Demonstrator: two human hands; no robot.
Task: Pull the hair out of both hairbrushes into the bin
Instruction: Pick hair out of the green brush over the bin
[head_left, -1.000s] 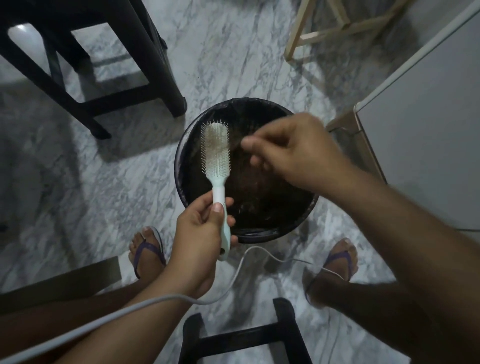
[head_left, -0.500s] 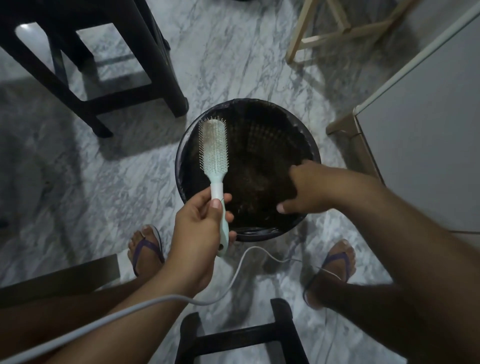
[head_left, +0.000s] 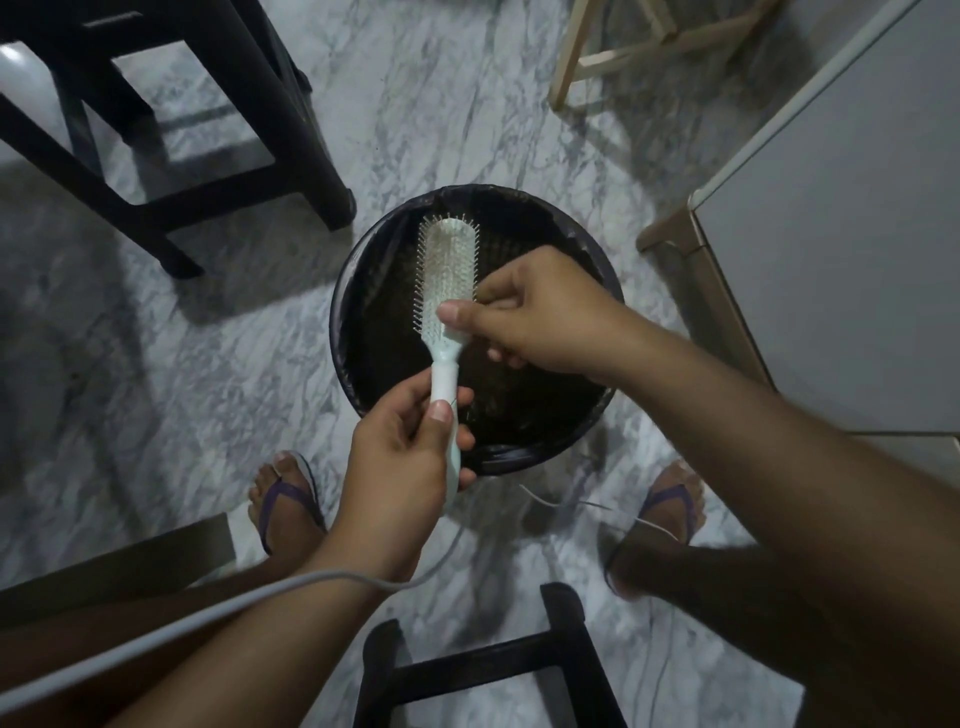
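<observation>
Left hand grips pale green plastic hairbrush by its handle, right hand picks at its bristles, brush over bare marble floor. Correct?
Not the floor: head view shows the pale green plastic hairbrush over the round black bin. The left hand and right hand are as stated.

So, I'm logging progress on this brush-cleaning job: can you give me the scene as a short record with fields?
left hand: grips the handle of the hairbrush, bristles up
right hand: pinches at the lower bristles
hair: matted in the bristles
bin: black, lined, directly under the brush, on the marble floor
second brush: not in view
</observation>
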